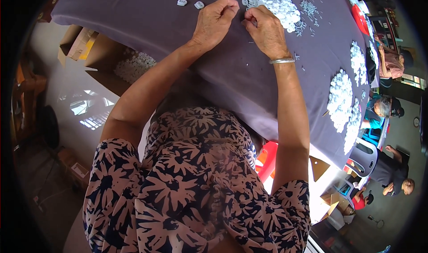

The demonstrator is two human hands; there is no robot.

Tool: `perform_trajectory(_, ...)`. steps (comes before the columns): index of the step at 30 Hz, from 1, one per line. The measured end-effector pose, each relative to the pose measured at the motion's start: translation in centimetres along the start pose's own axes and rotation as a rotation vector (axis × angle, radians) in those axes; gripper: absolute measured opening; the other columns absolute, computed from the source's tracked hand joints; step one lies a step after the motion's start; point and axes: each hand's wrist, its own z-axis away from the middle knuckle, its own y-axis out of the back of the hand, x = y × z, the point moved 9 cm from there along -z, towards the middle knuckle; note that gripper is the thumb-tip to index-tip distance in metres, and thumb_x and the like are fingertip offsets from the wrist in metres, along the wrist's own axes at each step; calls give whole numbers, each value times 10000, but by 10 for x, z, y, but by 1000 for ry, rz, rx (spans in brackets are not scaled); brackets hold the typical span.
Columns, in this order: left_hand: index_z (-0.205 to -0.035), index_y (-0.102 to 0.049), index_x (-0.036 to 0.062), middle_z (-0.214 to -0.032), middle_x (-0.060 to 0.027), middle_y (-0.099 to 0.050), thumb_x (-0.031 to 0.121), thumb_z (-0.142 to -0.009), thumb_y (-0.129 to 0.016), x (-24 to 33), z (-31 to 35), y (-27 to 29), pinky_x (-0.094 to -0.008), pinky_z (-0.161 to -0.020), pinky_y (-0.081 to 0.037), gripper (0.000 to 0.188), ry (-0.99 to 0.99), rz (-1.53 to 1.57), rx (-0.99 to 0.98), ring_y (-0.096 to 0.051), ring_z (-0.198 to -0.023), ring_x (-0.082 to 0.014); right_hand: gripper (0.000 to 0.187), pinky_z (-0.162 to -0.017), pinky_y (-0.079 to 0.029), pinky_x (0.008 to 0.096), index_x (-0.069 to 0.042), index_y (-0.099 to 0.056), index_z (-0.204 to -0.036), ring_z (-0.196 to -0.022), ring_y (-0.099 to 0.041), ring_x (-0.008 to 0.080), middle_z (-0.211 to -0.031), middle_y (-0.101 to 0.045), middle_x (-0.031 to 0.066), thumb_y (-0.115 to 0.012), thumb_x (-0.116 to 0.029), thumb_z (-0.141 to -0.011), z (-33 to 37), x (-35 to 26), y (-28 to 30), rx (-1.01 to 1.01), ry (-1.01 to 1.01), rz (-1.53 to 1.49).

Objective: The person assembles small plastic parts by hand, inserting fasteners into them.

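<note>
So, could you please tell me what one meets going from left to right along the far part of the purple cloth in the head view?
Two loose white pieces → left hand → right hand → large white heap of small pieces → red object at the cloth's right edge.

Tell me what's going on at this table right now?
A person leans over a purple-covered table, both hands pinched close together on the cloth. The left hand and right hand seem to work one tiny piece, too small to identify. A pile of white pieces lies beside the right hand; two loose pieces lie left. Other people sit at right.
</note>
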Motion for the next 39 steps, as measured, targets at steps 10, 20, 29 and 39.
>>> perform_trajectory(10,-1020,-612,69,-750,38,-538,121,-903,-561,1,1,-5,-193,-566,-393,138,17,133,-68,-476,-657,-43,53,-632,-463,218,-36,-619,-845,-678,-558,74,-787,-623,-6,-656,-31,-809,23,30,-4,137,-347,-530)
perform_trajectory(20,-1139,-565,89,-940,4,-598,62,-867,-617,18,9,-24,-200,-618,-469,279,-67,94,-249,-561,-800,-54,119,-616,-432,182,-26,-636,-961,-697,-528,41,-803,-602,-21,-609,-5,-847,25,27,-2,225,-354,-1016)
perform_trajectory(29,-1166,-535,47,-885,13,-608,7,-831,-641,17,5,-19,-204,-715,-483,354,-144,105,-195,-565,-805,-53,110,-600,-470,187,-6,-647,-962,-643,-566,59,-800,-635,7,-609,-19,-860,30,26,-9,201,-391,-933)
perform_trajectory(39,-1158,-545,59,-914,-8,-594,-14,-837,-599,15,3,-21,-205,-743,-479,333,-126,200,-251,-554,-821,-57,91,-502,-395,156,1,-654,-904,-603,-552,28,-748,-641,18,-597,-9,-834,30,28,-1,195,-338,-744)
